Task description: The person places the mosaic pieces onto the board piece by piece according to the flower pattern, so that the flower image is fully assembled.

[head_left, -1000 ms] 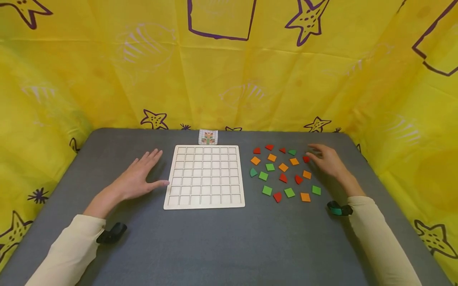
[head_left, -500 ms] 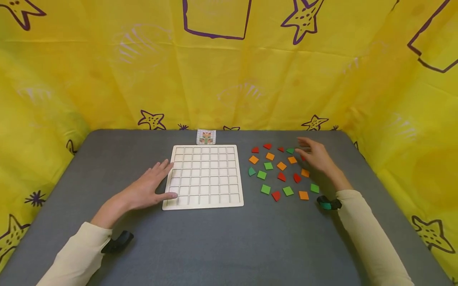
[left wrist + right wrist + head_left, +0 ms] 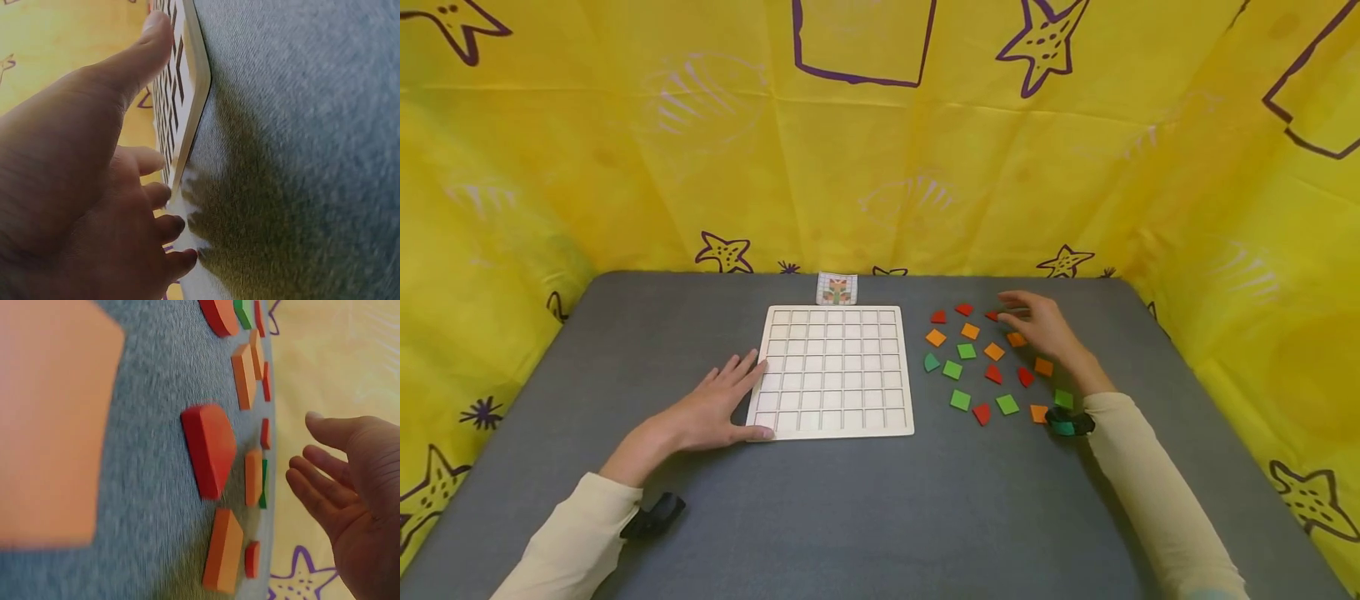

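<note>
A pale square board point(image 3: 835, 375) with a grid of shallow cells lies mid-table. My left hand point(image 3: 711, 410) is at its left edge, thumb over the near left corner and fingertips right at the rim; the left wrist view shows the thumb over the board's edge point(image 3: 199, 69). To the board's right lie loose green, orange and red tiles, some square and some with a curved side. Above the back of them hovers my right hand point(image 3: 1047, 329), fingers relaxed and holding nothing, fingertips near a small red tile point(image 3: 992, 316). It covers part of the tiles behind it.
A small card point(image 3: 837, 288) printed with a coloured pattern lies behind the board. Grey cloth point(image 3: 865, 517) covers the table, and a yellow patterned curtain point(image 3: 820, 183) encloses its back and sides. One orange tile point(image 3: 50, 425) looms close in the right wrist view.
My left hand has moved right and nearer, from beside the board onto its left edge. My right hand has shifted left over the tiles, away from a red one at the right.
</note>
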The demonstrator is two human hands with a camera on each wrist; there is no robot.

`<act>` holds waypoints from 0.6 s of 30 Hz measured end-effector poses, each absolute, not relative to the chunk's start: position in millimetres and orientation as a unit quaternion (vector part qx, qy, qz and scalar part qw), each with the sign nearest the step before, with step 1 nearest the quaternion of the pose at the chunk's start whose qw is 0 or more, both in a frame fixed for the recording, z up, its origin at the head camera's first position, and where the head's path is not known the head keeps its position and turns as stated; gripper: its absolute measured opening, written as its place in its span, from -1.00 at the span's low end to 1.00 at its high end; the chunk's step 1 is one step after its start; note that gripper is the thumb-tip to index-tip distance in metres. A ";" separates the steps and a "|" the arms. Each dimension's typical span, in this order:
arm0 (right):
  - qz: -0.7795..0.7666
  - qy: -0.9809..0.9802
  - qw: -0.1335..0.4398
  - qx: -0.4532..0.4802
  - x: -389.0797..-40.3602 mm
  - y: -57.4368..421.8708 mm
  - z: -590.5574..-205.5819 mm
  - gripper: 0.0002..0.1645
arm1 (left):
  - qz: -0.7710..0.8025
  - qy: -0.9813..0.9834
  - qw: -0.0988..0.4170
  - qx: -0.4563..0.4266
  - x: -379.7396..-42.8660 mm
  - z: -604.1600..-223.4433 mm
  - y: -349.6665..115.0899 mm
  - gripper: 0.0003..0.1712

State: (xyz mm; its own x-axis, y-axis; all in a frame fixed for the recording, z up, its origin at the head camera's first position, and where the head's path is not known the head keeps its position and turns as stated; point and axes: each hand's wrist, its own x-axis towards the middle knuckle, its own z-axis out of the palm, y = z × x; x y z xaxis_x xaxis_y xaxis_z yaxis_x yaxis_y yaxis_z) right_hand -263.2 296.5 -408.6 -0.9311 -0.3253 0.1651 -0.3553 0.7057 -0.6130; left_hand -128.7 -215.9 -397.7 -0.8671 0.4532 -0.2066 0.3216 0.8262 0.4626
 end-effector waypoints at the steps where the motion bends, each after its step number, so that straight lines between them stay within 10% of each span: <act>1: 0.338 -0.922 0.022 0.185 -264.2 294.7 -408.9 -0.48 | 0.210 0.943 0.158 0.205 -128.1 -398.6 -215.2 0.28; 18: 0.353 -0.912 0.038 0.204 -280.3 268.8 -414.5 -0.55 | 0.203 0.944 0.169 0.200 -129.2 -396.6 -209.5 0.22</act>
